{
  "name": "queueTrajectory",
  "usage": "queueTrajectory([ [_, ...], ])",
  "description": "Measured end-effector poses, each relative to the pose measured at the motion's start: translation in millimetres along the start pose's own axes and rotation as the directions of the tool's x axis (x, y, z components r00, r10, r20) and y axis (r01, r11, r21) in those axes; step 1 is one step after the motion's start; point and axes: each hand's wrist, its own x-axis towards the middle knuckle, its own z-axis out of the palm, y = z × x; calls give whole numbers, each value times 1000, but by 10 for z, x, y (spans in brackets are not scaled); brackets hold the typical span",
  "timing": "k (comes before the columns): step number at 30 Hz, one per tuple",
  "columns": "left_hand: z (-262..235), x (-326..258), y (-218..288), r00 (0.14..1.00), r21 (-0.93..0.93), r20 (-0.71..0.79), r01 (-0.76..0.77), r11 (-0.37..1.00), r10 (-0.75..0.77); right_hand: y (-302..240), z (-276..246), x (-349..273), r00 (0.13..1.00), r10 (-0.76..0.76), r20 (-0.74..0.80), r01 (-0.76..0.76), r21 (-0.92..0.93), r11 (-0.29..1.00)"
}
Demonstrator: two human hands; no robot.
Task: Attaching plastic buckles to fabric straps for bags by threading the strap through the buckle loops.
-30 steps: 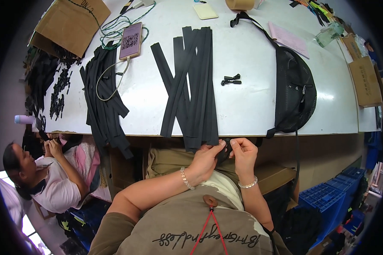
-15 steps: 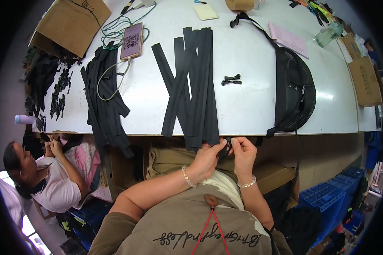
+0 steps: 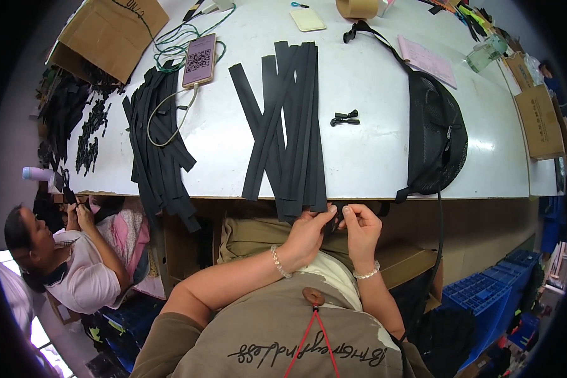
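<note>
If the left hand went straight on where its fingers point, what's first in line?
Beyond the small black piece it holds, the left hand would probably meet the right hand, just ahead. Depth is unclear, so the near edge of the white table might come first.

Left hand (image 3: 303,240) and right hand (image 3: 363,230) close together, fingertips (image 3: 350,211) nearly meeting, left elbow (image 3: 181,299) bent.

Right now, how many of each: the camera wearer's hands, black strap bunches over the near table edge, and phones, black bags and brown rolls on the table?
Left hand and right hand: 2
Left strap bunch and middle strap bunch: 2
Phone: 1
Black bag: 1
Brown roll: 1
Total: 7
</note>
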Motion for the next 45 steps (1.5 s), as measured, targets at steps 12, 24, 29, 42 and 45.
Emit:
queueTrajectory([
  [12,174,-214,196,974,-26,156,170,985,-164,-315,-196,70,985,-4,174,9,-26,1000],
  [24,553,-708,1039,843,490,485,-483,726,233,-860,-36,129,743,-139,655,-90,303,949],
  [29,457,-638,1340,896,604,397,-418,679,199,-884,76,226,751,-5,660,-213,249,945],
  [42,320,-488,1644,899,666,420,-210,716,-127,-985,405,336,725,110,680,-351,228,908],
  [45,284,-494,1670,907,629,406,-188,754,-112,-983,451,347,701,148,698,-416,231,880],
])
